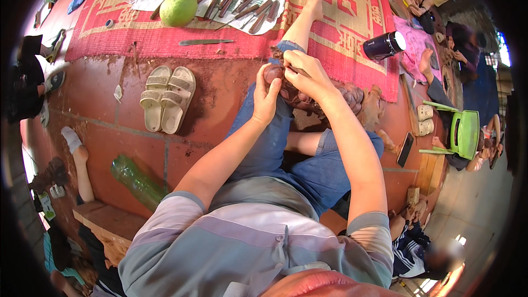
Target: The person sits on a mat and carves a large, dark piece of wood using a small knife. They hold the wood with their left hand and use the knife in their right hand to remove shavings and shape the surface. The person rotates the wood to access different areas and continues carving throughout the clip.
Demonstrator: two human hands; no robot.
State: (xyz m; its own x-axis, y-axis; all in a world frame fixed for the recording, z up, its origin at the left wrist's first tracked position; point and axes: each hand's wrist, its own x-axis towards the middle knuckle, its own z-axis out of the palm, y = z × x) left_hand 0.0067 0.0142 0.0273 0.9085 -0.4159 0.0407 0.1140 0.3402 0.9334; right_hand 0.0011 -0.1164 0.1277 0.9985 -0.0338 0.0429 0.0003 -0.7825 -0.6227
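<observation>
Over my raised knee, my left hand (267,98) is closed round the rounded end of a reddish-brown carved piece (271,73), which looks like wood. My right hand (309,75) pinches close beside it, fingers bent against the same piece; whatever sits between them is hidden. More brown carved, lumpy material (352,98) lies beyond my right wrist, and I cannot tell whether it belongs to the held piece. Crumbs of brown shavings lie on my jeans (248,146) and the tiles around.
Several wood-handled carving tools (242,3) lie on a printed sheet on the red mat (247,45), near a green round fruit (178,10) and a flat blade (206,42). Sandals (168,99), a green bottle (135,179), a dark flask (379,47), a phone (405,150) and other people surround me.
</observation>
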